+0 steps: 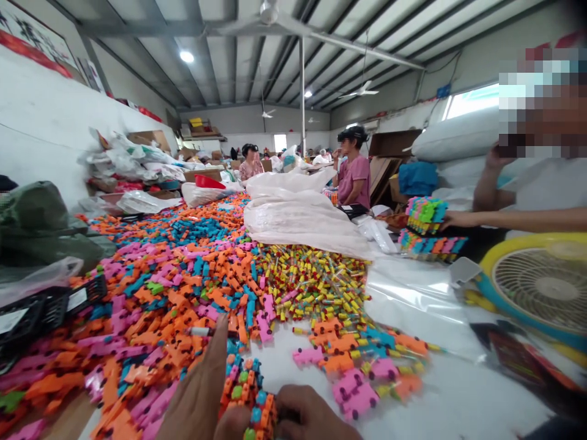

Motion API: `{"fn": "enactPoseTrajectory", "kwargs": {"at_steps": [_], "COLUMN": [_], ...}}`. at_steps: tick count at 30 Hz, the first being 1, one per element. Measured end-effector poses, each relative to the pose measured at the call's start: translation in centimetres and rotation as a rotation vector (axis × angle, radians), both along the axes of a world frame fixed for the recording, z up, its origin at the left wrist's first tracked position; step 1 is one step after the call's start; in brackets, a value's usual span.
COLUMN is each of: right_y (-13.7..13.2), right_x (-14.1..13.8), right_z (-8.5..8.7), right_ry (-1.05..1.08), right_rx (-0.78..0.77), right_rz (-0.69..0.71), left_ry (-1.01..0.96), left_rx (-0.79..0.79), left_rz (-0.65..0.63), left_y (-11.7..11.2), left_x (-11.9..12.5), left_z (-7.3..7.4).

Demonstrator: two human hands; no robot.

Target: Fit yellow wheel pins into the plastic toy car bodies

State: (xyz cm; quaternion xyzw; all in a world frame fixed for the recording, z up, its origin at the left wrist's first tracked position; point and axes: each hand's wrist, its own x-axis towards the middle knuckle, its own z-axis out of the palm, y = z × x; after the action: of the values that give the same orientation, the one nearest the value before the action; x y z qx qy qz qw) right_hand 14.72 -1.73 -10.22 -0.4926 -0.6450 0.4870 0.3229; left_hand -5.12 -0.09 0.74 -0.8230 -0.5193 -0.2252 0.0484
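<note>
My left hand (199, 391) sits at the bottom edge with its thumb raised and pressed against a joined stack of orange, blue and green plastic toy pieces (245, 391). My right hand (298, 415) curls its fingers round the lower end of the same stack. Both hands hold it just above the white table (458, 403). Loose pink and orange pieces (353, 373) lie to the right of my hands. A wide heap of orange, pink and blue pieces (169, 293) spreads to the left and ahead.
A pile of small yellow, red and green sticks (316, 281) lies ahead, with clear plastic bags (302, 220) behind. A yellow fan (536, 287) stands at right. A co-worker's hand (454, 219) holds a coloured stack (426, 214). Black crates (41, 311) sit at left.
</note>
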Motion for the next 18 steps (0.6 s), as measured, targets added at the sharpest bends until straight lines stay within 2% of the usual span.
{"fn": "enactPoseTrajectory", "kwargs": {"at_steps": [3,7,11,15,18], "right_y": [0.3,1.1,1.2,1.1,1.4], "right_x": [0.0,0.0,-0.1,0.0,0.0], "right_z": [-0.6,-1.7,-1.6,-1.5,-2.5], "right_ry": [0.025,0.083,0.078,0.017,-0.044], "right_rx": [0.063,0.172,0.147,0.092,0.129], "right_rz": [0.018,0.120,0.106,0.085,0.073], "left_ry": [0.036,0.131,0.190,0.187,0.235], "left_rx": [-0.027,-0.187,-0.246,-0.151,-0.052], "left_rz": [-0.036,0.007,-0.012,-0.025,-0.124], "left_y": [1.6,2.8,3.1,3.3,3.6], "left_x": [-0.2,0.7,1.2,0.7,0.0], "left_z": [-0.2,-1.2,-2.7,-3.8,-4.5]}}
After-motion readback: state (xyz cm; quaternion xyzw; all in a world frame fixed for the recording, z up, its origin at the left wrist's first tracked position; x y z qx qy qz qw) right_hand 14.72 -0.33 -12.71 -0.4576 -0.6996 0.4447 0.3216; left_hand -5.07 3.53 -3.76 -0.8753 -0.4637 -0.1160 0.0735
